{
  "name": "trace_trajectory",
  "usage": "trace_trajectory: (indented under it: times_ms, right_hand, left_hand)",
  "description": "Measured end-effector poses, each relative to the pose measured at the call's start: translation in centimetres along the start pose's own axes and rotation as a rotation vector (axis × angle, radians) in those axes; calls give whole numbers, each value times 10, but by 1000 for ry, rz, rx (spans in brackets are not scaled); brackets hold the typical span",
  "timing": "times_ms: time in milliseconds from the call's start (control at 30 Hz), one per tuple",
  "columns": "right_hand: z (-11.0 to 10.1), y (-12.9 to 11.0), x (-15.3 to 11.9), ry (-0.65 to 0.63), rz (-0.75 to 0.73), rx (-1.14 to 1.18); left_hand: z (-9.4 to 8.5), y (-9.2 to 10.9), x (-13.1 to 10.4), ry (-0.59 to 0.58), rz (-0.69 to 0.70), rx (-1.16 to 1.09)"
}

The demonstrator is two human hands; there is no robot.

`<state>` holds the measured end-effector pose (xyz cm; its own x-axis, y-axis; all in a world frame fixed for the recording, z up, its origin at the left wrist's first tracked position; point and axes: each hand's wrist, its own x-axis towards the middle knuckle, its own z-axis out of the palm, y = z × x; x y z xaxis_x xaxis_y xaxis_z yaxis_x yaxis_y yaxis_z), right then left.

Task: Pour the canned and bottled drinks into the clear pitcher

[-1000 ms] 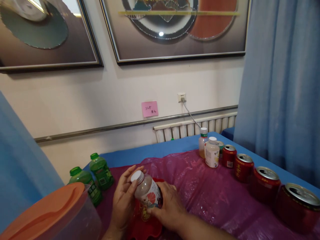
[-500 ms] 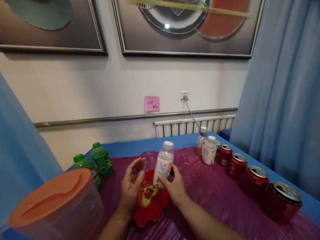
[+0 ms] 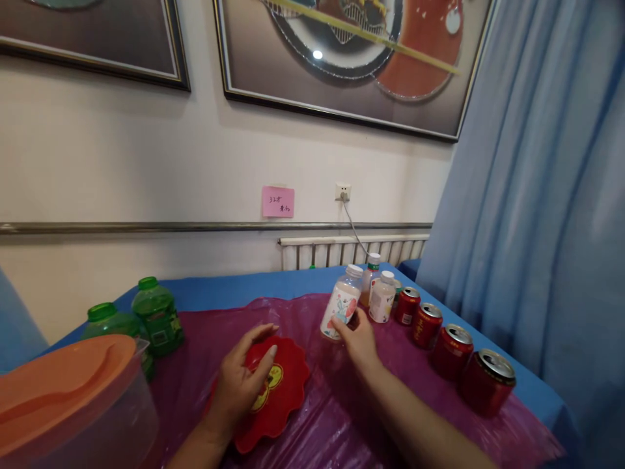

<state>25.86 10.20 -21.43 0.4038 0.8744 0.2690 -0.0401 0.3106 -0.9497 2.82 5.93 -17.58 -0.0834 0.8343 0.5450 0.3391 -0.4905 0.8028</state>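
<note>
A white-capped clear bottle (image 3: 342, 303) with a fruit-print label leans slightly to the right, with my right hand (image 3: 359, 339) closed round its lower right side. Whether its base touches the table cover is unclear. My left hand (image 3: 241, 374) hovers over the left part of a red scalloped dish (image 3: 288, 397), fingers apart and holding nothing. Yellow print shows inside the dish. Just beyond the held bottle are a similar white-capped bottle (image 3: 382, 298) and a bottle with a green neck band (image 3: 370, 277).
Four red cans, the nearest one (image 3: 488, 383) largest in view, line the table's right side. Green bottles (image 3: 157, 317) and a clear tub with an orange lid (image 3: 63, 391) occupy the left. Purple plastic (image 3: 336, 404) covers the blue table. A blue curtain (image 3: 517, 195) hangs at right.
My right hand has carried the bottle away from above the dish, rightwards toward the other bottles. The dish is now more exposed. My left hand stays open near it. The view has turned right.
</note>
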Motion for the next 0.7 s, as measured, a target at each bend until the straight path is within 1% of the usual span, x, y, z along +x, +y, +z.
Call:
trace_trajectory:
  times_ms: [100,233,300,333,433,600,700]
  right_hand:
    - [-43,7,12,72,-19,-229]
    - [-100,18,23,200,31,-419]
    - [-119,23,27,248,53,-517]
    - [-126,25,28,264,62,-558]
    - [-134,30,30,286,77,-641]
    - [-131,35,32,287,68,-675]
    - [-133,30,27,299,28,-663]
  left_hand:
    - [0,-1,0,-12,54,49]
    - [2,-3,0,-27,102,68]
    - [3,-3,0,-29,115,66]
    - [3,-4,0,-31,120,64]
    - [5,-3,1,-26,124,58]
    - [6,3,1,-10,93,27]
    - [7,6,1,-14,103,17]
